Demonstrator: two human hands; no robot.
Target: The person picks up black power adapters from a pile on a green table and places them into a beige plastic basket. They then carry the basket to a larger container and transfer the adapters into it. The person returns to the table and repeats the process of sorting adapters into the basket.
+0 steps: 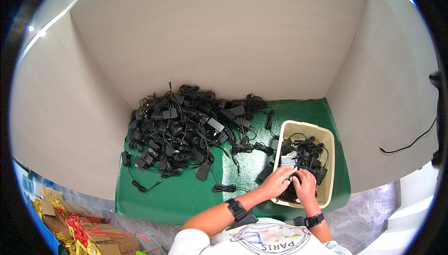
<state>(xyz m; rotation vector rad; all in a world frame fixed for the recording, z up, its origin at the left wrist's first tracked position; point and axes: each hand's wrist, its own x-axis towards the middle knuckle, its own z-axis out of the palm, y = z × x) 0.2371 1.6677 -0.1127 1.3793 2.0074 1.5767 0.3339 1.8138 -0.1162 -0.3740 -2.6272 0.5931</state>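
A cream plastic basket (330, 161) holds several black power adapters with bundled cables (310, 150). My left hand (277, 181) reaches over its near left part, fingers curled inward. Close beside it, my right hand (305, 184) comes in from the near side with bent fingers. The fingertips of both hands nearly meet above the black adapters. Both look closed, but what they grip is hidden between them. To the left, a big tangled heap of black power adapters (182, 129) covers much of the green table surface (175, 201).
Pale panels (224, 36) enclose the table at the back and sides. One adapter (266, 171) lies against the basket's left side. A loose black cable (406, 147) hangs at the far right. Cardboard and red and yellow strapping (88, 231) lie on the floor at lower left.
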